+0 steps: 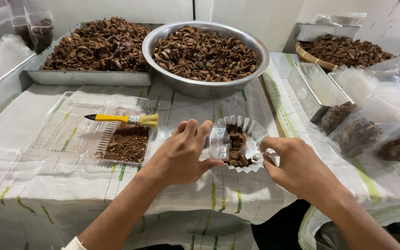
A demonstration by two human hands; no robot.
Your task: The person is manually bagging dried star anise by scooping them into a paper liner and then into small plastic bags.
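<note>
Both hands hold one clear fluted cup (248,134) above the cloth-covered surface (38,185). The left hand (181,155) pinches its near-left rim, the right hand (292,164) pinches its right rim. Brown shells (237,148) lie inside in one small heap. Beside it sits one clear tray (70,129) carrying one yellow brush (123,119). Behind stand one steel bowl (172,78) and one metal tray (89,78), both full of shells.

A clear, pleated plastic tray (251,132) holding a row of brown dried pieces (237,146) is tilted above the cloth.

White wall (116,11) behind; table (47,194) under striped cloth; even light.
</note>
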